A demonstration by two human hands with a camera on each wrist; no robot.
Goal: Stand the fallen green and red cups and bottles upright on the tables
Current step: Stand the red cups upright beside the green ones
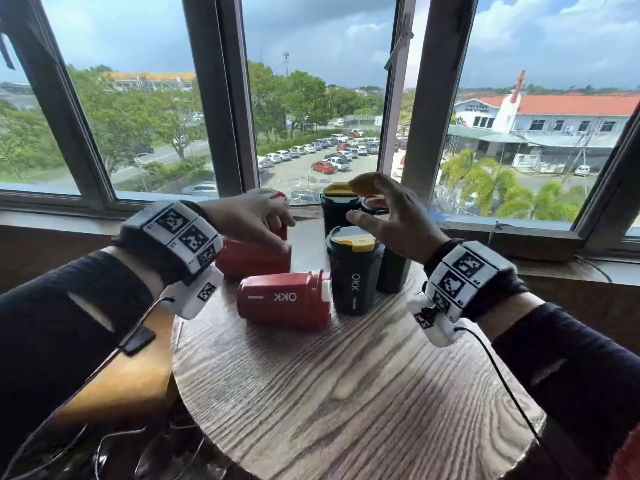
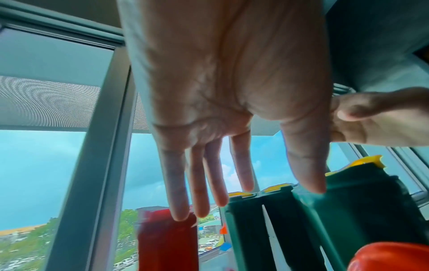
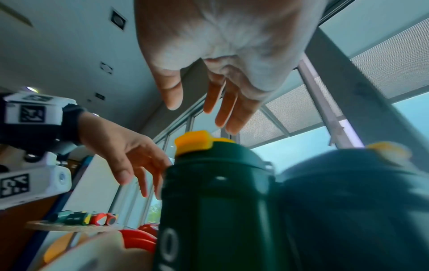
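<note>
Red cup (image 1: 285, 299) lies fallen below left hand (image 1: 252, 216).

rear green cup (image 1: 393, 268) mostly hidden, far cups (image 3: 83, 218) tiny

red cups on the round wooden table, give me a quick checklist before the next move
1. Left hand free: ok, open, fingers straight.
2. Right hand free: ok, open above the upright dark green cups with yellow lids.
3. Nearest red cup lying on its side: not ok, still fallen.
4. Second red cup under the left hand: not ok, also lying.
5. Left hand touching it: cannot tell.
6. Round wooden table room in front: ok.
</note>
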